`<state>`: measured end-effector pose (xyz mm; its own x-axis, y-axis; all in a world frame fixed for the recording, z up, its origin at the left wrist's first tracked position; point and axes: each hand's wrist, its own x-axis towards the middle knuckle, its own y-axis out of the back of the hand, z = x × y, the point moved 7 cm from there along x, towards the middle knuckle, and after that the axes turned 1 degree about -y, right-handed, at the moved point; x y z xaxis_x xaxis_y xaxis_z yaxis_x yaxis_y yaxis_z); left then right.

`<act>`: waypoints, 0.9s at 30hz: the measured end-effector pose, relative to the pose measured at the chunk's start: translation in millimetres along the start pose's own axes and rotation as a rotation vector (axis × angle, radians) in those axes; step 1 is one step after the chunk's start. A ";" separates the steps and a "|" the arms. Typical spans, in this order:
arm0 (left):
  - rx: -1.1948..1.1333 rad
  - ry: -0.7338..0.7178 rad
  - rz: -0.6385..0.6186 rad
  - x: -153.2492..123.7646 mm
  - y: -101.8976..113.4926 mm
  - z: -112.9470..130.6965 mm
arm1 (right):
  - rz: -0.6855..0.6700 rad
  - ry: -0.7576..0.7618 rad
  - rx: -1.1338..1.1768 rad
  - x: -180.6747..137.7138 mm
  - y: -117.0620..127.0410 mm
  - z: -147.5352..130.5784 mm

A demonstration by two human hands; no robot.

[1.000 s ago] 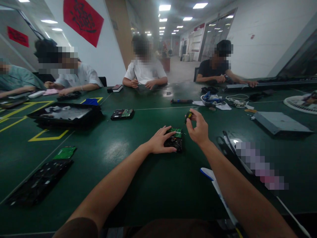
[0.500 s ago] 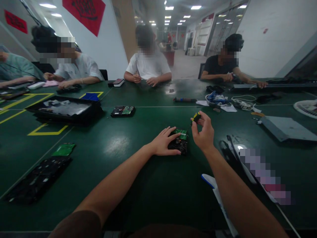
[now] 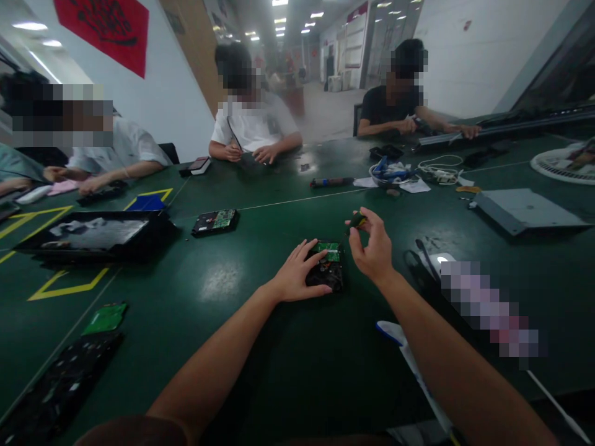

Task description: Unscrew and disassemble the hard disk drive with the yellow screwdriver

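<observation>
In front of me on the green table lies a black hard drive (image 3: pixel 333 272) with a green circuit board at its far end. My left hand (image 3: pixel 297 272) spans it from the left, thumb along the near edge and fingers over the far side, holding it against the table. My right hand (image 3: pixel 372 244) is closed around the short yellow-and-black handle of a screwdriver (image 3: pixel 357 220), just right of and above the drive. The screwdriver's tip is too dark to make out.
Another hard drive (image 3: pixel 214 222) lies farther left, near a black tray (image 3: pixel 153 229). Black drive parts (image 3: pixel 65 384) and a green board (image 3: pixel 106 318) are at near left. A grey metal case (image 3: pixel 530 210) sits at right. A white-and-blue item (image 3: pixel 393 331) lies under my right forearm. Several people sit opposite.
The view has turned slightly to the right, so the table's contents appear shifted left. My left hand stays on the hard drive; the screwdriver's handle has turned a little in my right fingers.
</observation>
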<state>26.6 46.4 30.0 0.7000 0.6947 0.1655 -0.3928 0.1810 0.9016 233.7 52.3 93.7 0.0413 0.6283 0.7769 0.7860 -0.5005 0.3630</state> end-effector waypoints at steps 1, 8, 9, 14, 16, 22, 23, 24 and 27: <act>-0.004 -0.006 0.002 -0.2 -0.2 -0.3 | -0.015 0.008 0.012 0.0 -0.8 -2.3; -0.013 -0.019 0.031 -2.8 1.3 0.2 | -0.016 0.046 -0.048 3.9 1.6 -10.4; -0.010 -0.021 0.031 -2.9 1.3 0.7 | -0.015 0.043 -0.046 4.5 2.1 -9.6; -0.009 -0.028 0.025 -3.2 1.9 0.0 | -0.034 0.015 -0.013 6.1 1.7 -3.9; -0.015 -0.035 0.018 -3.9 2.9 -1.6 | -0.036 0.016 -0.012 7.2 1.9 -3.4; -0.044 -0.058 0.000 -6.5 7.1 -4.2 | 0.005 0.020 -0.065 10.1 6.3 -2.0; -0.047 -0.057 0.000 -6.6 7.4 -4.2 | -0.001 0.018 -0.052 9.9 5.7 -1.6; -0.047 -0.056 -0.001 -6.7 7.5 -3.9 | -0.010 0.014 -0.034 9.6 4.7 -1.2; -0.041 -0.057 0.000 -7.0 7.6 -2.5 | -0.040 0.000 0.028 8.7 1.0 -1.0</act>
<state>17.3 44.7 34.7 0.7325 0.6540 0.1893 -0.4160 0.2099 0.8848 234.2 56.7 101.3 0.0097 0.6470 0.7624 0.8042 -0.4582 0.3786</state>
